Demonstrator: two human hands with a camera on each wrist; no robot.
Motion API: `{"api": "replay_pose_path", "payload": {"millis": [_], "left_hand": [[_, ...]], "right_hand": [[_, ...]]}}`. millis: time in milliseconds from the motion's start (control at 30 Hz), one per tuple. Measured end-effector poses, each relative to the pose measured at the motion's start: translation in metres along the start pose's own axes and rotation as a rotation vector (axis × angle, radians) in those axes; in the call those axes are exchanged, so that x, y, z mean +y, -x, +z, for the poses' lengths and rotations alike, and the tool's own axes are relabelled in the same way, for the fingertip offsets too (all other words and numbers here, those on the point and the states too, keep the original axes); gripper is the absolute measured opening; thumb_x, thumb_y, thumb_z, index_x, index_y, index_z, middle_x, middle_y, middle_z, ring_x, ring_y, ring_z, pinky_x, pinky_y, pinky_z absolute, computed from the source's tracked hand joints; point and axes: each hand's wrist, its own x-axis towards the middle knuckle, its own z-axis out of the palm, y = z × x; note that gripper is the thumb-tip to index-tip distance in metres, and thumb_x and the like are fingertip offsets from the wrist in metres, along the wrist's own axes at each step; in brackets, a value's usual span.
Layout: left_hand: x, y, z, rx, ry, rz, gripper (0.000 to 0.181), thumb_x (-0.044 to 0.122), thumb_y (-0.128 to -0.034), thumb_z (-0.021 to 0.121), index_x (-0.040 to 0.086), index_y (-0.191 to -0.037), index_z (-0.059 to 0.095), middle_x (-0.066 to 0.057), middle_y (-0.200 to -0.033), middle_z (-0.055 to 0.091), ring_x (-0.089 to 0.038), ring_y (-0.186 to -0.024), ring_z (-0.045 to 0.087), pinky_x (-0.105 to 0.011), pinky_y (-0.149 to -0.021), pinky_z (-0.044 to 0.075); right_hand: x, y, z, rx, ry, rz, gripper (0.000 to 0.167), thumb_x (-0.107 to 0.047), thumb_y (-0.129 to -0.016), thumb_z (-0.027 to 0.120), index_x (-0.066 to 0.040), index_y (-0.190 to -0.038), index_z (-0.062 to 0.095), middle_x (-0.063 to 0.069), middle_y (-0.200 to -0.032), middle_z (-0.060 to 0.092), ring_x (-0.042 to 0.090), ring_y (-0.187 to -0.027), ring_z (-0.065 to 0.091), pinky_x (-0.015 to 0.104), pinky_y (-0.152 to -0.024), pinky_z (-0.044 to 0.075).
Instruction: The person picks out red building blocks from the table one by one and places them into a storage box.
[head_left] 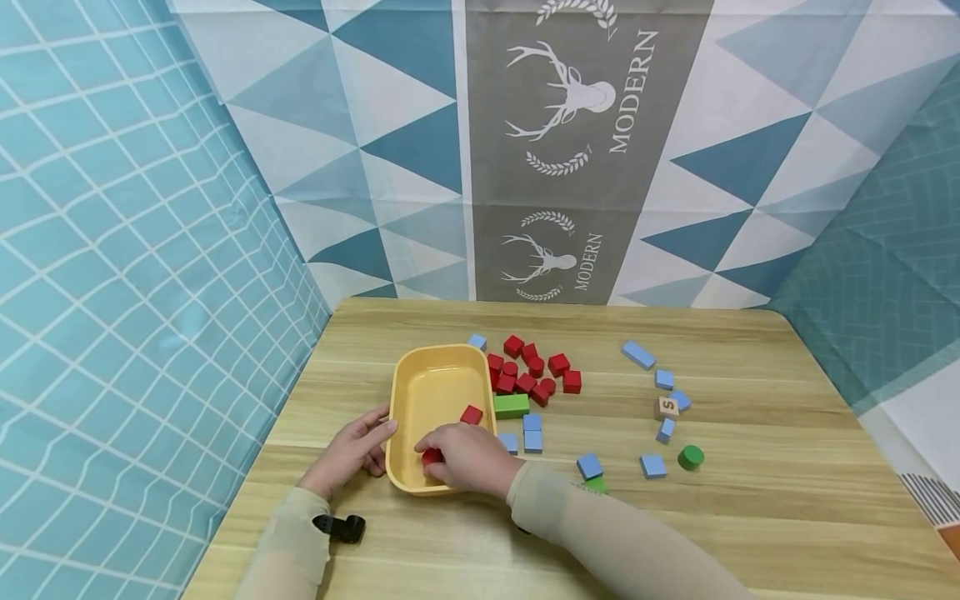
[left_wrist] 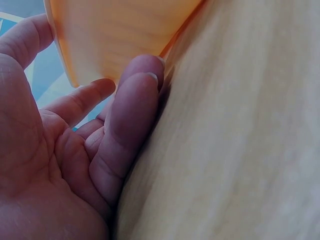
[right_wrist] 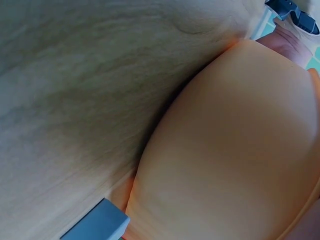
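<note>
A yellow plastic tray (head_left: 442, 354) stands on the wooden table. At its left side my left hand (head_left: 348, 450) holds the rim, thumb and a finger on the edge; in the left wrist view its other fingers curl against the tray's outer wall (left_wrist: 125, 35). My right hand (head_left: 468, 458) reaches over the near right rim and pinches a red round block (head_left: 431, 457) low inside the tray, partly hidden by the fingers. Another red block (head_left: 471, 415) lies in the tray beside that hand. The right wrist view mostly shows the tray's outer wall (right_wrist: 225, 140).
Right of the tray lie several red blocks (head_left: 526, 382), a long green block (head_left: 512, 407) and small blue blocks (head_left: 532, 442). Farther right are more blue blocks (head_left: 638, 355), a wooden letter block (head_left: 666, 407) and a green cylinder (head_left: 691, 457). A blue block (head_left: 589, 466) lies near my right forearm.
</note>
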Motion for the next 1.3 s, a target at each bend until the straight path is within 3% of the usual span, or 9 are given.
{"api": "replay_pose_path", "payload": {"millis": [433, 667, 867, 1033, 1133, 1300], "left_hand": [[0.002, 0.001, 0.000, -0.002, 0.001, 0.011, 0.070, 0.038, -0.1103, 0.058, 0.005, -0.167, 0.033, -0.010, -0.109, 0.069, -0.016, -0.066, 0.063, -0.032, -0.061, 0.060], [0.001, 0.000, 0.000, -0.001, 0.005, 0.010, 0.070, 0.038, -0.1104, 0.058, 0.005, -0.167, 0.033, -0.008, -0.106, 0.068, -0.016, -0.066, 0.063, -0.032, -0.062, 0.060], [0.001, 0.000, 0.000, -0.004, -0.003, 0.008, 0.071, 0.039, -0.1103, 0.058, 0.005, -0.167, 0.033, -0.007, -0.095, 0.067, -0.016, -0.066, 0.063, -0.032, -0.062, 0.060], [0.000, 0.000, 0.000, -0.004, -0.011, 0.005, 0.070, 0.039, -0.1102, 0.058, 0.005, -0.166, 0.034, -0.007, -0.093, 0.067, -0.017, -0.065, 0.063, -0.032, -0.062, 0.060], [0.000, 0.000, 0.000, -0.002, -0.012, 0.004, 0.071, 0.040, -0.1099, 0.059, 0.005, -0.166, 0.035, -0.007, -0.095, 0.067, -0.017, -0.066, 0.063, -0.032, -0.062, 0.060], [0.000, -0.001, 0.000, 0.008, -0.018, 0.003, 0.071, 0.040, -0.1096, 0.059, 0.006, -0.166, 0.035, -0.009, -0.099, 0.067, -0.017, -0.066, 0.063, -0.033, -0.062, 0.060]], "right_hand": [[-0.002, 0.003, -0.001, 0.050, 0.025, -0.020, 0.032, -0.032, -0.098, 0.079, -0.021, -0.128, 0.077, -0.010, -0.119, 0.077, 0.005, -0.110, 0.069, 0.027, -0.100, 0.058], [0.001, 0.004, 0.003, 0.109, 0.022, -0.045, 0.030, -0.032, -0.099, 0.078, -0.021, -0.127, 0.076, -0.009, -0.120, 0.077, 0.003, -0.102, 0.068, 0.024, -0.094, 0.058], [0.002, 0.008, 0.004, 0.183, 0.042, -0.105, 0.028, -0.035, -0.101, 0.076, -0.021, -0.125, 0.076, -0.009, -0.120, 0.077, 0.001, -0.100, 0.068, 0.019, -0.093, 0.058], [0.007, 0.012, -0.009, 0.261, 0.000, -0.169, 0.025, -0.032, -0.103, 0.073, -0.017, -0.122, 0.077, -0.004, -0.118, 0.077, 0.005, -0.096, 0.072, 0.020, -0.091, 0.059], [0.020, 0.013, -0.024, 0.354, -0.001, -0.122, 0.022, -0.032, -0.105, 0.069, -0.016, -0.118, 0.078, -0.003, -0.115, 0.078, 0.010, -0.097, 0.074, 0.026, -0.091, 0.062], [0.061, 0.011, -0.051, 0.517, 0.031, 0.112, 0.022, -0.031, -0.107, 0.066, -0.016, -0.116, 0.079, 0.001, -0.113, 0.079, 0.019, -0.100, 0.075, 0.040, -0.089, 0.064]]}}
